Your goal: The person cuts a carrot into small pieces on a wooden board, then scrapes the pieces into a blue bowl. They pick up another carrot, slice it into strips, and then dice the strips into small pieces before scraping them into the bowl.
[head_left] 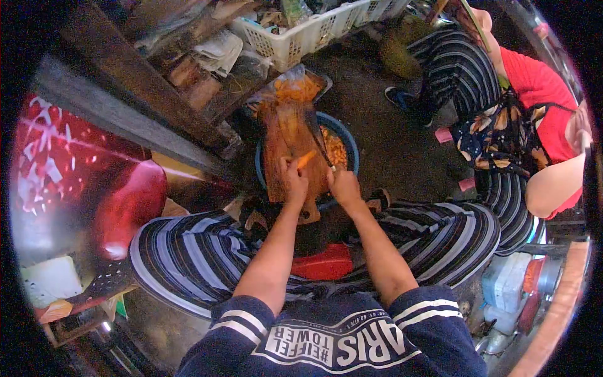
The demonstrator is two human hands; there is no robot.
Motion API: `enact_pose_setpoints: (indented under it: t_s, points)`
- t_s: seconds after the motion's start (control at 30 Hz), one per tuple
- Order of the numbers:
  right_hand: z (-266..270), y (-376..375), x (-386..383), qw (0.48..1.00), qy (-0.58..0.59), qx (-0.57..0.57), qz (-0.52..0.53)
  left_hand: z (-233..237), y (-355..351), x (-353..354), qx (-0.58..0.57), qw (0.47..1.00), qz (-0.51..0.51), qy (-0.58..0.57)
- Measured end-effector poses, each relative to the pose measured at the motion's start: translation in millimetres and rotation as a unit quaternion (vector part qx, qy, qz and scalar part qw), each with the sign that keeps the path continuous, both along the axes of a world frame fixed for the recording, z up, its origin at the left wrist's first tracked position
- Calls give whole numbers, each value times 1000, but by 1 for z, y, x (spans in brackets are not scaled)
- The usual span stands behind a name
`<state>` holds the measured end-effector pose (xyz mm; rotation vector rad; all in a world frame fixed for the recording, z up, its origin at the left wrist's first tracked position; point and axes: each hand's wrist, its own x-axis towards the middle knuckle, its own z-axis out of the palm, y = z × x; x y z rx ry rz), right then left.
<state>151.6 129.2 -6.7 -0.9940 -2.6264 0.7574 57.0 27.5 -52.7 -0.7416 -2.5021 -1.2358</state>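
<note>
My left hand pinches a piece of carrot over a worn wooden cutting board. In my right hand is the handle of a knife, its dark blade pointing away from me along the board's right edge. The board lies across a blue basin. Small orange carrot pieces fill the basin's visible right side. At the board's far end rests a clear plastic bag with more orange pieces around it.
A white plastic basket stands at the back beside wooden beams. On the right sits another person in a red top. A red rounded object is at left. Plastic containers lie at lower right.
</note>
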Motion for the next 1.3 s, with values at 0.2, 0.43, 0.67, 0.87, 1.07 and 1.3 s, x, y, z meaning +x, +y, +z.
enact_pose_setpoints:
  t_s: [0.2,0.43,0.67,0.87,1.07,1.3]
  points:
    - [0,2,9,996,-89,-28,-13,-8,-11,-3,13,995,-87,-51]
    - [-2,-5,6,995,-94,-31,1,-3,-24,-2,31,990,-57,-128]
    - [-16,-16,5,997,-62,-27,-22,-1,-26,-2,23,994,-53,-88]
    - [3,-15,0,997,-59,-56,-17,11,-28,0,40,990,-68,-119]
    - [-4,-16,1,995,-63,-77,-1,-7,-29,1,47,988,-63,-134]
    - [0,-22,3,996,-74,-43,-4,-15,-27,-3,52,990,-50,-120]
